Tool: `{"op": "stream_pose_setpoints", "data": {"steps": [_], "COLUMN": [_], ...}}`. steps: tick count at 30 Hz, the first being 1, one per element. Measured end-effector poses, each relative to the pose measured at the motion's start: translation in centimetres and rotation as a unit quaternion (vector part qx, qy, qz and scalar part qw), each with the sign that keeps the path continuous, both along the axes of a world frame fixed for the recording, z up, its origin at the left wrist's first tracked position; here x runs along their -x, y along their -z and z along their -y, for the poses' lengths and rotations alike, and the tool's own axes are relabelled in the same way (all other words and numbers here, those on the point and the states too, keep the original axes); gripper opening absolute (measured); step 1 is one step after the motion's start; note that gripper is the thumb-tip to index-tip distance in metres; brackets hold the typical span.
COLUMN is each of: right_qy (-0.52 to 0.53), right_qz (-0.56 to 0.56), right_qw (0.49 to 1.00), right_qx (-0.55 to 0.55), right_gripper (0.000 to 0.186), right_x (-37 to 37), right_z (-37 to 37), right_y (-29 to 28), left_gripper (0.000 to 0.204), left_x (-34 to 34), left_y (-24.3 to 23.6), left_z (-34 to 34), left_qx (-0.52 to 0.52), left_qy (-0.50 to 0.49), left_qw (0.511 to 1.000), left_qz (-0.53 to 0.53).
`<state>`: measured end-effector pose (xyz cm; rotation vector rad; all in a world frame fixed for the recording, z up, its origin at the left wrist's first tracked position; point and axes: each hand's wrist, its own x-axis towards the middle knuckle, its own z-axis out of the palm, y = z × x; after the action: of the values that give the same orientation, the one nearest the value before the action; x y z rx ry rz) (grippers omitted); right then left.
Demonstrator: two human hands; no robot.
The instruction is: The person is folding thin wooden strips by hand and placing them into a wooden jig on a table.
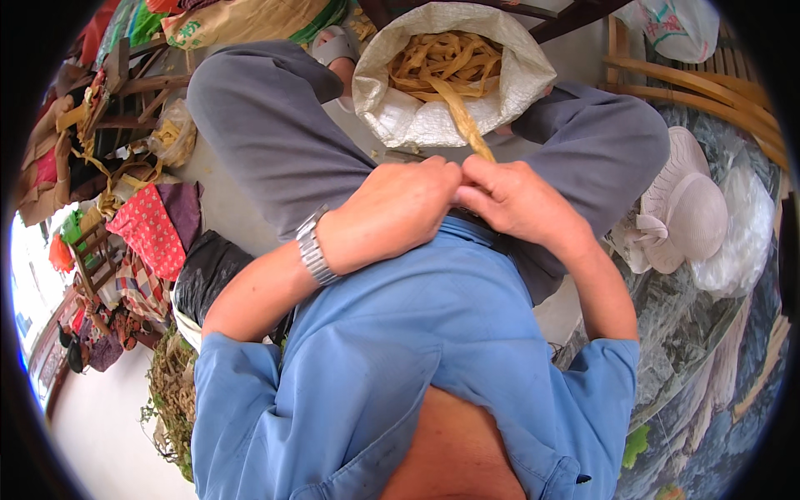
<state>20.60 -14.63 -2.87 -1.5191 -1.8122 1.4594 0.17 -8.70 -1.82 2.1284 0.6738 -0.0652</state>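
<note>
A flat, golden-yellow straw braid [465,122] rises out of an open white woven sack [379,110] and runs to my hands at my lap. More of the braid [446,60] lies coiled inside the sack. My left hand [398,202], with a silver watch [314,249] on its wrist, is closed, its fingertips meeting those of the other hand. My right hand [521,200] is closed as well, thumb and fingers pinching the braid where it arrives. The braid's end between my fingers is hidden by the hands.
The sack stands between my grey-trousered knees. A pale sun hat [685,208] and clear plastic [737,242] lie at right, below a wooden chair [692,83]. On the left are a black bag [218,271], a red patterned cloth [148,232] and another person seated by wooden furniture.
</note>
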Motion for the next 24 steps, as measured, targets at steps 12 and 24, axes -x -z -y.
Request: {"op": "stream_pose_setpoints", "data": {"steps": [12, 24], "right_qy": [-0.148, -0.113], "right_qz": [-0.105, -0.071], "right_qw": [0.98, 0.991], "right_qx": [0.087, -0.014], "right_gripper": [0.042, 0.031], "right_x": [-1.7, -1.4], "right_z": [1.8, 2.0], "right_y": [-4.1, -4.6], "left_gripper": [0.024, 0.034], "left_x": [0.7, 3.2], "left_y": [-5.8, -5.4], "left_z": [-1.5, -2.7], "left_qx": [0.062, 0.117], "left_qy": [0.187, 0.132], "left_qw": [0.98, 0.984], "left_qz": [-0.017, -0.016]}}
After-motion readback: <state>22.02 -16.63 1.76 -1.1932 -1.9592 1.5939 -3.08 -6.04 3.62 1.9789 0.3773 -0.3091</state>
